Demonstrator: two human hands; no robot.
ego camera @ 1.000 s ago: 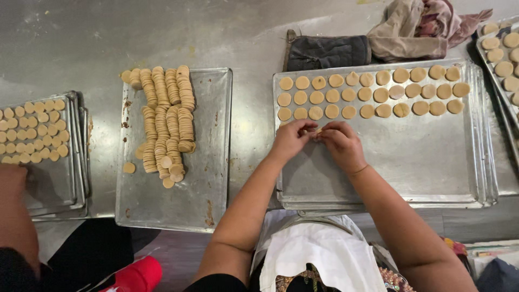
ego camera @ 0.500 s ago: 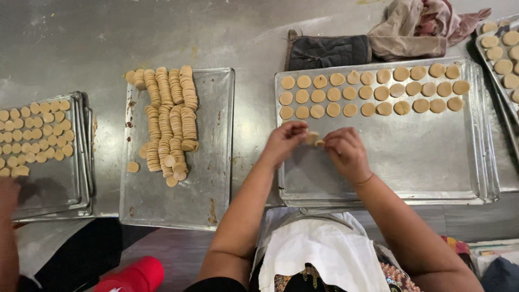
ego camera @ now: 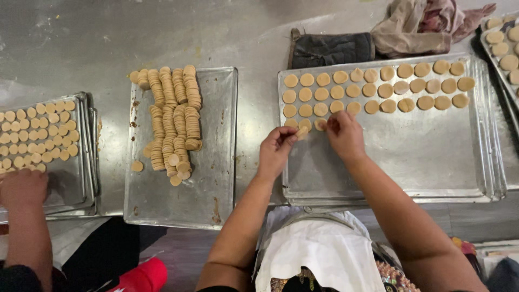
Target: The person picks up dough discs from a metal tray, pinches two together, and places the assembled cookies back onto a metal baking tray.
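My left hand (ego camera: 276,151) pinches a small stack of pale round dough discs (ego camera: 301,132) over the left part of a large metal baking tray (ego camera: 432,162). My right hand (ego camera: 344,135) sits just right of it, fingertips on a disc (ego camera: 320,125) being set on the tray at the start of a fourth row. Three rows of flat discs (ego camera: 378,89) fill the tray's far part. A second metal tray (ego camera: 208,184) to the left carries long rolled stacks of discs (ego camera: 173,116).
Another person's hand (ego camera: 22,186) rests on stacked trays of discs (ego camera: 38,135) at far left. A dark oven mitt (ego camera: 330,50) and crumpled cloth (ego camera: 421,27) lie beyond the tray. One more tray of discs (ego camera: 503,48) is at the right edge.
Both my hands moved left and up toward the tray's near-left rows, and discs now lie at the start of a fourth row. The other person's hand shifted on the left trays.
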